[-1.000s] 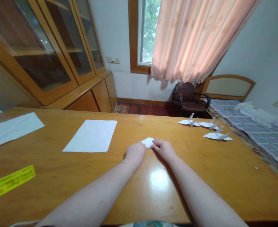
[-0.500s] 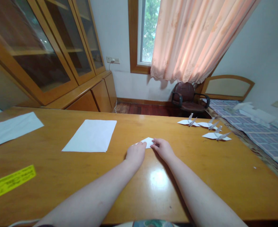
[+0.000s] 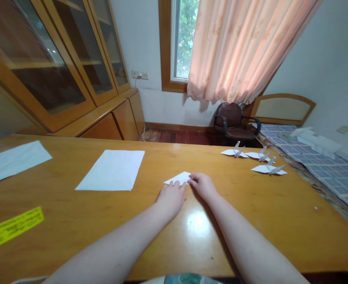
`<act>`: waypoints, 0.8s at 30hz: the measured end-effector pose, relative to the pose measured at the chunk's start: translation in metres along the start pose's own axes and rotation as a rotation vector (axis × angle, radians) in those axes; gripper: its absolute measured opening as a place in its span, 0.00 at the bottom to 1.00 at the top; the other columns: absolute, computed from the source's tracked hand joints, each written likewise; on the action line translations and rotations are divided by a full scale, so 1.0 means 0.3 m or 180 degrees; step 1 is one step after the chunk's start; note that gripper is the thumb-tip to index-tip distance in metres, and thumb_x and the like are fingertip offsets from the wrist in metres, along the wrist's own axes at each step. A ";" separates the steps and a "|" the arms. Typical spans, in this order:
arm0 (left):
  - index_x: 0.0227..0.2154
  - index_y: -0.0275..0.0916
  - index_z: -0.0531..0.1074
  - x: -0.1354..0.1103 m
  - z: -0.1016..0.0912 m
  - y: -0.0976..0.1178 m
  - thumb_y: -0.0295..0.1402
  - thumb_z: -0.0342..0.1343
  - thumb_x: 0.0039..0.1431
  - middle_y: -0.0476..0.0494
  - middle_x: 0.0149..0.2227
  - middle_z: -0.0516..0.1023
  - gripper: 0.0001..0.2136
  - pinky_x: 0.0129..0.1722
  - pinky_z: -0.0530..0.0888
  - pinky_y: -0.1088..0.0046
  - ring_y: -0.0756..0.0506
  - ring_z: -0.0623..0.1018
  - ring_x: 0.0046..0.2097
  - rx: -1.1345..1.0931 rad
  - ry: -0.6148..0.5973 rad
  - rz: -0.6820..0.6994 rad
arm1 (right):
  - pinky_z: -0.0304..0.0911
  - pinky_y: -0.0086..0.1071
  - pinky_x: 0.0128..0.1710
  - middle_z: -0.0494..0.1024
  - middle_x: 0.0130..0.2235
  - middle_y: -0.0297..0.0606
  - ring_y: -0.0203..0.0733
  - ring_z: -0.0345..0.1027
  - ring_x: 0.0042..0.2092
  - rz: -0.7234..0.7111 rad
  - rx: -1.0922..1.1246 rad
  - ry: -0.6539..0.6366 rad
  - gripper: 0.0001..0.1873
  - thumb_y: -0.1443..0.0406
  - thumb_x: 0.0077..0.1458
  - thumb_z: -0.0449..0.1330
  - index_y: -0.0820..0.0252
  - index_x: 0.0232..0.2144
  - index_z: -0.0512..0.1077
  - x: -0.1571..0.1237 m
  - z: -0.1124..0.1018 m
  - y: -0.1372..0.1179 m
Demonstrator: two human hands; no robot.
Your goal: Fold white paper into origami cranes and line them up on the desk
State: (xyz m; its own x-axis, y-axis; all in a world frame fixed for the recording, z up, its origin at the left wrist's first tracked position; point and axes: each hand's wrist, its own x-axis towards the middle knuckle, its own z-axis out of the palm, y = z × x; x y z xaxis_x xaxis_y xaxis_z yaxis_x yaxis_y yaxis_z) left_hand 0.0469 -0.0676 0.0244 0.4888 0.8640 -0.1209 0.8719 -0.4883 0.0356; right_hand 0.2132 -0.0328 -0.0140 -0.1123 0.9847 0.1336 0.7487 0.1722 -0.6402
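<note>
**View:** head, looking forward and down at both hands.

**Change:** The left hand (image 3: 170,200) has drawn back toward the body, uncovering the left point of the folded white paper (image 3: 177,178).

**Paper, position:** On the desk directly in front of the person, between the two hands.

**Paper, condition:** Flat, pointed and folded, with a fold line along its length. The left point lies free; the right end meets the other hand.

**Left hand:** Open, palm down, fingers extended. The fingertips rest at the paper's near edge; no pinch is visible.

**Right hand (image 3: 202,186):** Open, fingers lightly curved, with the tips on the paper's right end. No firm grip is visible.

**Work surface:** A glossy wooden desk (image 3: 295,221).

**Left of the hands:** A white paper sheet (image 3: 111,170), a second white paper sheet (image 3: 14,162) near the desk's left edge, and a yellow printed strip (image 3: 12,229).

**Right of the hands:** Three white origami cranes stand well apart from the hands: first crane (image 3: 236,150), second crane (image 3: 261,155), third crane (image 3: 270,167).

**Background:** A glass-fronted wooden cabinet (image 3: 73,51), a peach curtain (image 3: 236,47), a dark office chair (image 3: 232,121) and a bed with a blue checked cover (image 3: 330,165).
</note>
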 end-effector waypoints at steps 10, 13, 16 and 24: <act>0.58 0.38 0.59 0.005 0.014 0.009 0.40 0.51 0.58 0.32 0.49 0.70 0.26 0.48 0.64 0.58 0.34 0.67 0.51 0.0049 -0.0041 -0.0038 | 0.62 0.33 0.44 0.78 0.40 0.38 0.41 0.71 0.43 0.0067 -0.0109 0.0032 0.03 0.65 0.51 0.60 0.57 0.28 0.75 -0.001 0.010 0.000; 0.58 0.38 0.60 0.008 0.011 0.011 0.41 0.51 0.58 0.32 0.50 0.69 0.26 0.48 0.64 0.59 0.34 0.67 0.51 0.0073 -0.0074 -0.0050 | 0.62 0.32 0.44 0.78 0.40 0.39 0.41 0.70 0.43 0.0026 -0.0097 0.0046 0.04 0.65 0.52 0.60 0.58 0.27 0.74 0.000 0.013 0.001; 0.58 0.37 0.60 0.010 0.011 0.015 0.41 0.51 0.58 0.31 0.50 0.69 0.26 0.48 0.64 0.59 0.34 0.68 0.51 0.0084 -0.0111 -0.0063 | 0.61 0.32 0.44 0.78 0.40 0.39 0.41 0.70 0.42 -0.0047 -0.0082 0.0077 0.03 0.66 0.51 0.60 0.58 0.27 0.74 0.000 0.016 0.003; 0.59 0.34 0.58 0.012 0.024 0.036 0.39 0.51 0.59 0.31 0.51 0.69 0.27 0.47 0.64 0.59 0.33 0.67 0.51 0.0206 -0.0095 -0.0144 | 0.60 0.32 0.42 0.78 0.38 0.38 0.40 0.69 0.40 -0.0074 -0.0140 0.0084 0.03 0.65 0.52 0.60 0.58 0.27 0.73 -0.010 0.011 -0.007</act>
State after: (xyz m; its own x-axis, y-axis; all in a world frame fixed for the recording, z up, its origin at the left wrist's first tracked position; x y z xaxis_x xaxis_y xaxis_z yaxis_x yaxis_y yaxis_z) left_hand 0.0578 -0.0707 0.0173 0.4471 0.8818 -0.1503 0.8890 -0.4566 -0.0346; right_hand 0.2097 -0.0360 -0.0154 -0.1130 0.9792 0.1684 0.7740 0.1930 -0.6030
